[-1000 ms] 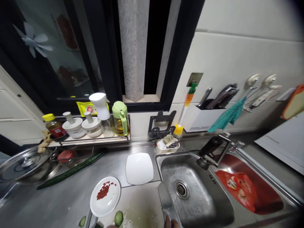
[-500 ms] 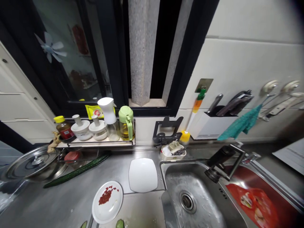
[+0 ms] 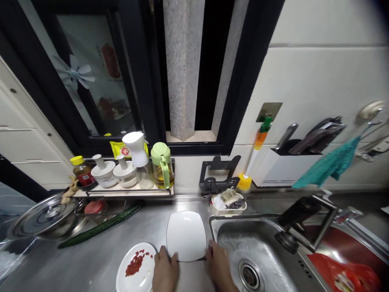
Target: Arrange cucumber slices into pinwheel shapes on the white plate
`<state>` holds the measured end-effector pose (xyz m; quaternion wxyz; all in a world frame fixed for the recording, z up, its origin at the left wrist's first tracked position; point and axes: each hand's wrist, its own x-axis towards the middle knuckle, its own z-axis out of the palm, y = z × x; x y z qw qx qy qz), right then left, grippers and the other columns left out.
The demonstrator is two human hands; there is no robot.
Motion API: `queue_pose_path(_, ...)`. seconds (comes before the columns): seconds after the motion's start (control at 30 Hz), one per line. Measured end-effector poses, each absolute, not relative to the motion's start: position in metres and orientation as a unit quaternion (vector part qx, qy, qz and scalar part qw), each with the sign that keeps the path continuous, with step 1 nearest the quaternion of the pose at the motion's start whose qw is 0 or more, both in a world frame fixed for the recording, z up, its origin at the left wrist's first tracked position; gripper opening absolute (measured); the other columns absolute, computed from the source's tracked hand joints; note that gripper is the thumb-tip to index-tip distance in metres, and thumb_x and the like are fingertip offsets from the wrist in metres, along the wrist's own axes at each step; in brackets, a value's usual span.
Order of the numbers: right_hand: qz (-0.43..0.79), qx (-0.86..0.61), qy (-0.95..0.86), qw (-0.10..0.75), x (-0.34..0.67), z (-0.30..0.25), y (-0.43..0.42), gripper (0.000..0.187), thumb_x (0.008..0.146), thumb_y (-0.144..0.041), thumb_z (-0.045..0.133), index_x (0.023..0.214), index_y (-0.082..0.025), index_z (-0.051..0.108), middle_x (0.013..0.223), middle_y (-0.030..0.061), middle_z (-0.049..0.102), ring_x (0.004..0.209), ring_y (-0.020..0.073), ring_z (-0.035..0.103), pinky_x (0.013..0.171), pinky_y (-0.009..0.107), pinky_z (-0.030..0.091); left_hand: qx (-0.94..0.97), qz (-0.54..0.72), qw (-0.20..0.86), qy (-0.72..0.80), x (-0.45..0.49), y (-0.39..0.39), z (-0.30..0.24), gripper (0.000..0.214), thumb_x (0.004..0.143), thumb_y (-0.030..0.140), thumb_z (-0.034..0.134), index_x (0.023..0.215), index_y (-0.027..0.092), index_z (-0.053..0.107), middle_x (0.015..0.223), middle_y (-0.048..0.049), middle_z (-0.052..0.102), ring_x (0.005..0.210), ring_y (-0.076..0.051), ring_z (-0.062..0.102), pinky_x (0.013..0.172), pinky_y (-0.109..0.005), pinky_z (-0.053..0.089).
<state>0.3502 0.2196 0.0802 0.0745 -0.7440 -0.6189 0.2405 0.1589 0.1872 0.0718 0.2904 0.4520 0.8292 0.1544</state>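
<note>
A white square plate [image 3: 186, 235] lies on the steel counter against the far end of a pale board [image 3: 194, 278]. My left hand [image 3: 165, 269] is at the plate's near left corner, with thumb and forefinger apart and nothing seen between them. Across from it, my right hand [image 3: 221, 265] is by the near right corner, beside the sink edge; its fingers are bent and blurred. Whether either hand touches the plate or the board is unclear. A round white plate [image 3: 121, 280] of small red pieces sits just left of my left hand.
To the right is a steel sink [image 3: 234, 243] with a dark tap [image 3: 299, 219] and a red bag [image 3: 343, 269] beyond. A long cucumber [image 3: 100, 227] lies left, below a condiment rack [image 3: 130, 194]. A sponge dish [image 3: 227, 207] stands behind the sink.
Both hands have come into view from below, one at each near corner of the square plate. The view has tilted slightly up, and the cut cucumber pieces at the bottom are out of sight.
</note>
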Motion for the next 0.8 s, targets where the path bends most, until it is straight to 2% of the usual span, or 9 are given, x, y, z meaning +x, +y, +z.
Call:
queue_pose_path(0.17, 0.255, -0.739, -0.619, 0.076, 0.339, 0.077, 0.249, 0.035, 0.084, -0.013, 0.038, 0.113, -0.009, 0.058, 0.109, 0.0144, 0.068, 0.107, 0.0280, 0.057, 0.091, 0.036, 0.038, 0.470, 0.111, 0.302, 0.822, 0.165, 0.209, 0.081, 0.044, 0.087, 0.029, 0.038, 0.119, 0.001, 0.052, 0.113, -0.0237, 0.063, 0.107, -0.027, 0.061, 0.090, -0.034, 0.042)
queue_pose_path(0.27, 0.270, -0.736, -0.616, 0.082, 0.341, 0.069, 0.251, 0.036, 0.081, -0.009, 0.039, 0.111, -0.012, 0.058, 0.107, 0.0116, 0.069, 0.105, 0.0235, 0.059, 0.092, 0.032, 0.036, 0.467, 0.108, 0.303, 0.824, 0.163, 0.209, 0.074, 0.041, 0.085, 0.024, 0.041, 0.117, 0.002, 0.053, 0.113, -0.0220, 0.064, 0.107, -0.026, 0.061, 0.089, -0.033, 0.042)
queue_pose_path(0.37, 0.286, -0.738, -0.605, 0.087, 0.344, 0.065, 0.253, 0.038, 0.079, -0.009, 0.039, 0.112, -0.014, 0.058, 0.105, 0.0095, 0.070, 0.099, 0.0203, 0.061, 0.089, 0.029, 0.036, 0.466, 0.111, 0.303, 0.824, 0.161, 0.210, 0.072, 0.038, 0.083, 0.022, 0.044, 0.115, 0.004, 0.054, 0.112, -0.0196, 0.065, 0.108, -0.026, 0.061, 0.088, -0.032, 0.042)
queue_pose_path(0.5, 0.303, -0.735, -0.599, 0.096, 0.348, 0.066, 0.253, 0.039, 0.077, -0.009, 0.038, 0.109, -0.016, 0.059, 0.103, 0.0085, 0.070, 0.098, 0.0208, 0.060, 0.086, 0.030, 0.038, 0.469, 0.123, 0.299, 0.822, 0.160, 0.208, 0.079, 0.036, 0.081, 0.022, 0.046, 0.112, 0.007, 0.056, 0.112, -0.0169, 0.065, 0.109, -0.024, 0.060, 0.090, -0.030, 0.041)
queue_pose_path(0.7, 0.311, -0.731, -0.597, 0.111, 0.357, 0.089, 0.217, 0.042, 0.077, -0.016, 0.039, 0.116, -0.015, 0.055, 0.096, 0.0096, 0.068, 0.103, 0.0241, 0.056, 0.083, 0.030, 0.041, 0.483, 0.157, 0.311, 0.804, 0.156, 0.175, 0.082, 0.034, 0.080, 0.023, 0.047, 0.109, 0.011, 0.058, 0.110, -0.0141, 0.067, 0.105, -0.023, 0.061, 0.091, -0.030, 0.042)
queue_pose_path(0.8, 0.307, -0.727, -0.603, 0.117, 0.362, 0.091, 0.186, 0.043, 0.078, -0.018, 0.037, 0.118, -0.016, 0.054, 0.099, 0.0110, 0.066, 0.100, 0.0240, 0.058, 0.083, 0.032, 0.043, 0.475, 0.158, 0.315, 0.806, 0.154, 0.146, 0.068, 0.039, 0.078, 0.022, 0.050, 0.115, 0.010, 0.057, 0.112, -0.0147, 0.067, 0.105, -0.023, 0.063, 0.090, -0.029, 0.044)
